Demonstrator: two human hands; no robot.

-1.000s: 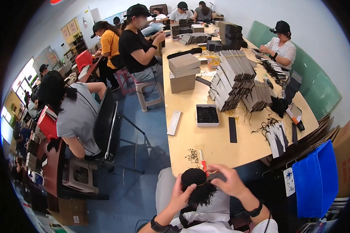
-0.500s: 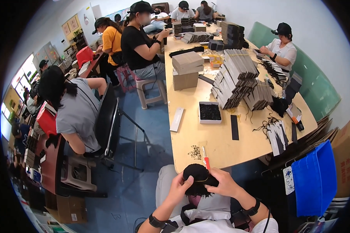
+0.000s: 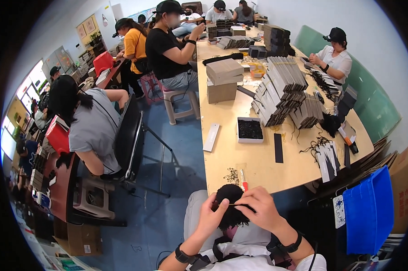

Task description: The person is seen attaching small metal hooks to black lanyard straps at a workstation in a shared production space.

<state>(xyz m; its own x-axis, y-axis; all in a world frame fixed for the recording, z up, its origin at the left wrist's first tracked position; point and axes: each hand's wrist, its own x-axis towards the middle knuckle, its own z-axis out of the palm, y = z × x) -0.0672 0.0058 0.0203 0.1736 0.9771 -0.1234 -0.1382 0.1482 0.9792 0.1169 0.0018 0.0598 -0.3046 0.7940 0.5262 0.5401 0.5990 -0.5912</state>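
- Fingers of my left hand [image 3: 208,217] are curled round the left side of the black bundle [image 3: 226,193], with the thumb laid across its front.
- White tag [image 3: 211,137] lies by the left edge of the tabletop [image 3: 260,168], well apart from my hands.
- The bundle is held up over my lap [image 3: 195,208], just off the near edge of the tabletop, close to its near left corner. Rounded end is up, ragged fringe hangs down. I judge it light and soft, many strands that give under a squeeze and slip past each other, so a firm wrap at the rounded end suits it; the fringe looks too loose to grip.
- Small dark loops [image 3: 232,175] lie near that same corner, just beyond the bundle.
- Thin pale band [image 3: 233,205] crosses the bundle's front. It looks narrow and probably stretchy, best taken between fingertips; pulled hard, it might cut into the strands or snap.
- Red-handled tool [image 3: 245,185] rests at the near edge, partly hidden by the bundle.
- White box [image 3: 250,141] of black pieces sits farther in from that edge.
- My right hand [image 3: 263,208] has thumb and fingertips drawn narrow, pinching the band.
- Black strip [image 3: 278,148] lies farther right, also in from the near edge.
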